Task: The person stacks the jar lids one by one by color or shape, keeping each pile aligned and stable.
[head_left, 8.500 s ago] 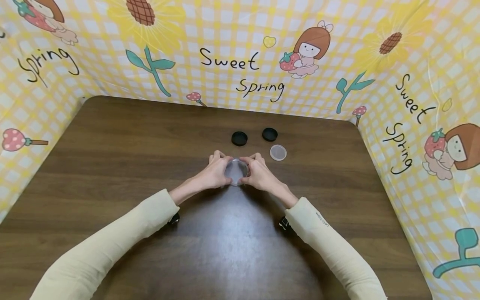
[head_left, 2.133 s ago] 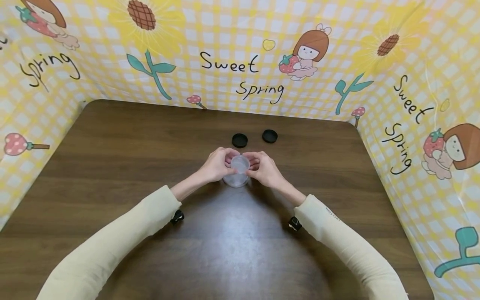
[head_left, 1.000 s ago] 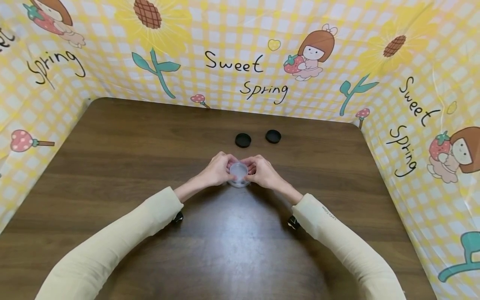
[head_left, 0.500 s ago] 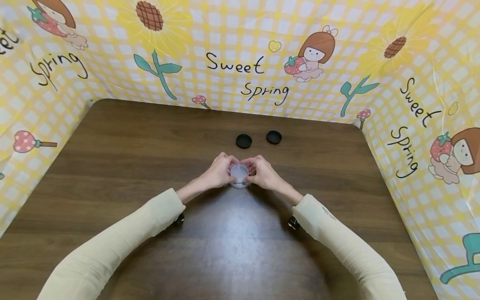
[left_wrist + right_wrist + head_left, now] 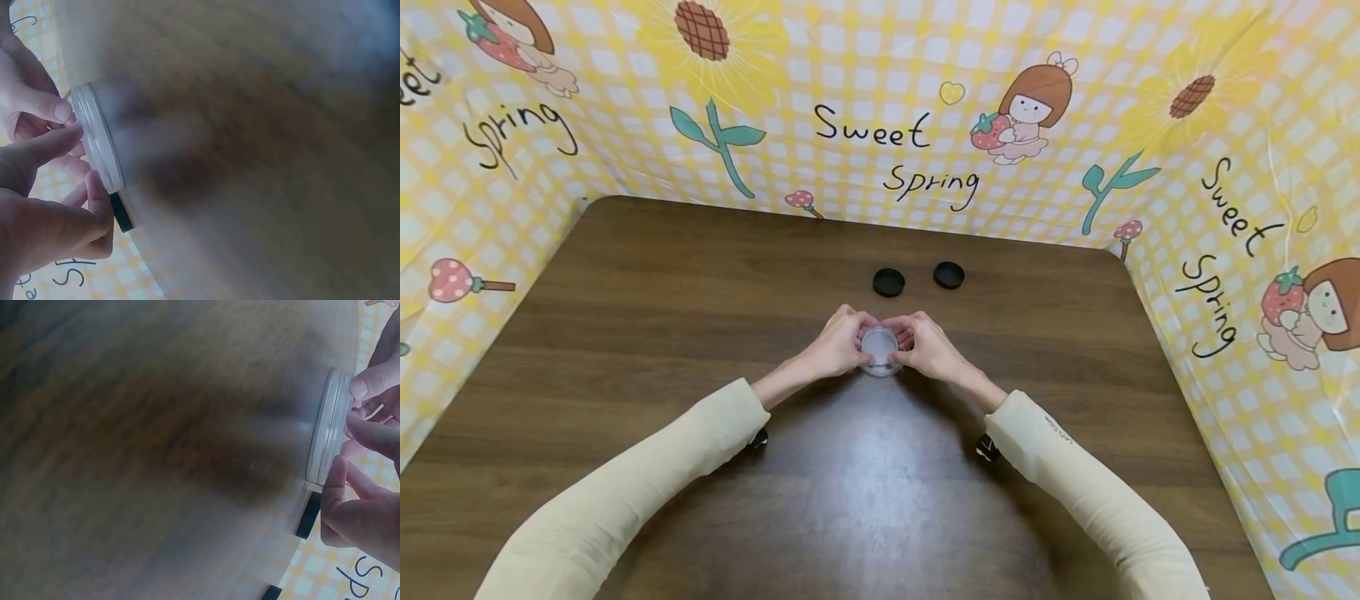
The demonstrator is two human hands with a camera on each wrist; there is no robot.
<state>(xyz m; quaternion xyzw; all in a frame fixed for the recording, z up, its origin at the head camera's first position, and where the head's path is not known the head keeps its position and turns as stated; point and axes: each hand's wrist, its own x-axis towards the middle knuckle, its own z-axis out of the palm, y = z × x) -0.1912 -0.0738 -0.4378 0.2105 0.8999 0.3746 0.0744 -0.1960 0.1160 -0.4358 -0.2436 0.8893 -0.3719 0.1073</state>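
Note:
Both hands meet at the middle of the table over a larger clear, shallow round dish (image 5: 100,140), which looks like a petri dish and lies flat. Between them they hold a small clear disc (image 5: 878,344) with a low rim, overlapping the larger dish in the head view. My left hand (image 5: 841,343) pinches the disc's left edge, thumb at the near side and fingers behind. The right hand (image 5: 922,344) pinches the right edge in the same manner. In the right wrist view, fingertips (image 5: 339,464) are right at the dish's upper rim. The disc mostly hides the dish from above.
Two black shallow round caps, a left one (image 5: 889,282) and a right one (image 5: 949,275), lie behind the hands on the brown wooden table (image 5: 700,275). A yellow checked cloth (image 5: 880,75) with printed pictures walls the back and sides.
Earlier, the hands held the larger dish while the small disc lay at right. Both hands then held the disc above the dish and lowered it. Over the last half second they barely moved.

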